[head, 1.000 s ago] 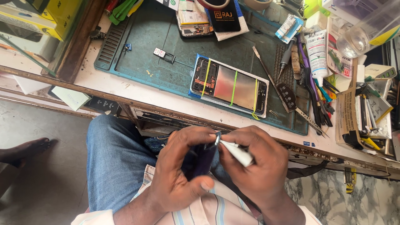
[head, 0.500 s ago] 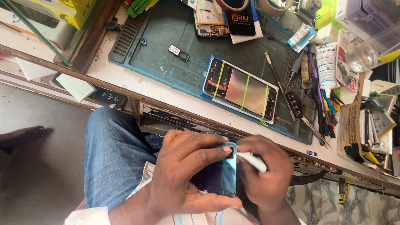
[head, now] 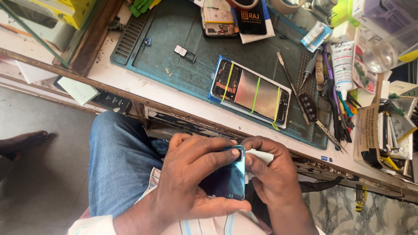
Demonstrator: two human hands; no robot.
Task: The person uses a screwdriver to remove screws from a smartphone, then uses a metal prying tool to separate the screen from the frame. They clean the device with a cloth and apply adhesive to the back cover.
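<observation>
A dark teal rubber work mat [head: 183, 56] covered much of the cluttered white bench [head: 109, 76], and on it lay an opened phone body bound with yellow-green bands [head: 251, 92], well apart from the hands, which were over the lap in blue jeans [head: 117, 161]. The left hand [head: 191, 182] was curled around a glossy blue-green phone back cover [head: 228, 182], thumb beneath and index fingertip at its top corner. The right hand [head: 272, 174] was closed on a small white piece [head: 260, 156], pressed against the cover's right edge.
</observation>
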